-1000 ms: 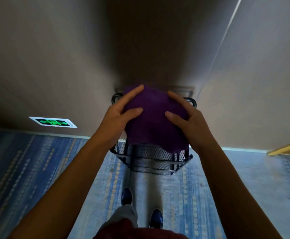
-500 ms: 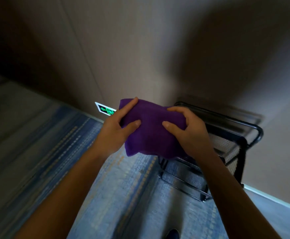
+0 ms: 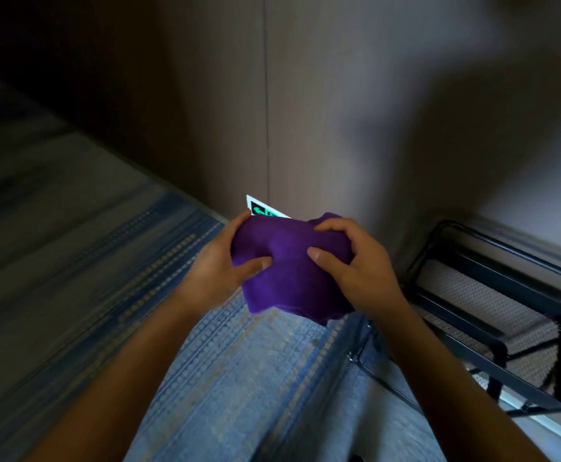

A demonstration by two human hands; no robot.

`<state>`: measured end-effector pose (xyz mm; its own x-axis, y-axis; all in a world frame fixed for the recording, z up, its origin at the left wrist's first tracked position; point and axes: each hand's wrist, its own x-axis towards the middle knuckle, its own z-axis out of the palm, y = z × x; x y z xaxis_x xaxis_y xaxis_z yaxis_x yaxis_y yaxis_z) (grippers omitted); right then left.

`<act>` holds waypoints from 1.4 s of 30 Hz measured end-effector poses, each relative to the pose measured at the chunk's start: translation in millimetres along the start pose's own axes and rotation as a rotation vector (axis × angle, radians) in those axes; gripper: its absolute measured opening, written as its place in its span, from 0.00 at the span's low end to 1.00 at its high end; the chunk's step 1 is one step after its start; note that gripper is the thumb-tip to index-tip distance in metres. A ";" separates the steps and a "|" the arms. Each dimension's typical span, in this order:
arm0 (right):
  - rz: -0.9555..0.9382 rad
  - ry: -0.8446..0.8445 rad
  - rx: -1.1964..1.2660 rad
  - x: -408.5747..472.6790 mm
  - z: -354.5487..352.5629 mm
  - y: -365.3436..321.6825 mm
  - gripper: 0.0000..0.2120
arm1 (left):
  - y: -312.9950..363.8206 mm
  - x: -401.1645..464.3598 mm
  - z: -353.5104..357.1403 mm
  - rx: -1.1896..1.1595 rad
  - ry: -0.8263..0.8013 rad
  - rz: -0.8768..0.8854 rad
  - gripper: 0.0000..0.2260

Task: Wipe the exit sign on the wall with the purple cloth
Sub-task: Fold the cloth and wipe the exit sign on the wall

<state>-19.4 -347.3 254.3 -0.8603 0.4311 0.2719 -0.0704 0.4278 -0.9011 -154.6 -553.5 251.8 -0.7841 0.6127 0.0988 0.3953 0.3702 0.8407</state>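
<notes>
I hold a purple cloth [image 3: 292, 275] bunched between both hands at the centre of the head view. My left hand [image 3: 221, 265] grips its left side and my right hand [image 3: 355, 261] grips its right side, thumbs pressed on top. Just beyond the cloth, low on the brown wall near the floor, a lit exit sign [image 3: 262, 209] with green marks shows only its upper left corner; the cloth hides the rest. Whether the cloth touches the sign I cannot tell.
A black wire-mesh cart [image 3: 492, 315] stands against the wall at the right. Blue patterned carpet [image 3: 239, 378] covers the floor below my arms. The wall [image 3: 339, 111] has a vertical seam above the sign.
The view swung left and closer to the sign. Both hands carried the cloth away from the cart toward the sign, which is now mostly covered, and bunched it tighter.
</notes>
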 end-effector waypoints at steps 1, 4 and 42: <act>-0.004 -0.012 -0.001 4.4 15.1 -3.6 0.15 | -12.4 -1.9 -13.3 0.013 0.013 -0.019 0.34; -0.034 -0.073 -0.034 21.4 57.9 -11.8 0.13 | -46.3 1.7 -49.3 0.100 -0.009 -0.081 0.25; 0.151 0.096 -0.285 428.4 309.2 45.1 0.20 | -259.5 470.6 -223.1 -0.455 -0.703 -0.158 0.14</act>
<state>-547.3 -388.9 225.7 -0.7980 0.5735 0.1851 0.2097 0.5522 -0.8069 -732.9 -517.0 199.0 -0.2751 0.9243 -0.2646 -0.0426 0.2632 0.9638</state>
